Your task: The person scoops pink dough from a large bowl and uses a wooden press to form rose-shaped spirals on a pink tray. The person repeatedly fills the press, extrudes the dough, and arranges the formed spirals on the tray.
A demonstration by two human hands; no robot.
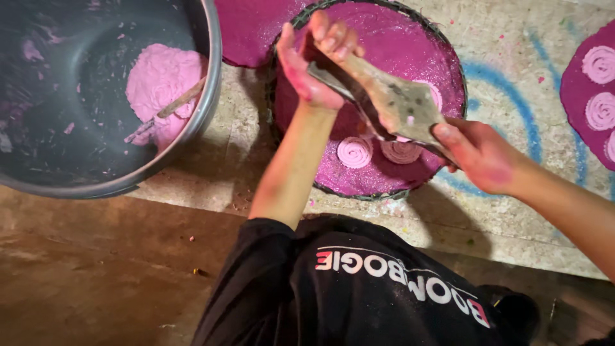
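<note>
I see a large grey basin (77, 160) at upper left, standing on the pale, paint-marked work surface (512, 211). Inside it lies a mound of pink dough (160, 86) with a thin stick (170, 107) resting across it.

Next in size is the round tray (448, 57) at centre, lined with a magenta cloth. Two pink dough spirals (354, 152) lie side by side on its near part, and a third piece shows partly behind the tool. A second magenta mat (253, 32) lies just beside it at the top edge, and another (573, 96) at far right carries more spirals.

My black shirt (359, 288) fills the lower centre of the view.

The wooden press (391, 102), a long flat two-piece tool with pink smears, is held tilted above the tray, over the spirals. My left hand (317, 64) is closed around its upper, narrow end, fingers wrapped over the top. My right hand (477, 154) grips its lower, wider end, thumb on the upper face. Both hands are stained pink. I cannot tell whether the press touches the dough beneath it.
</note>
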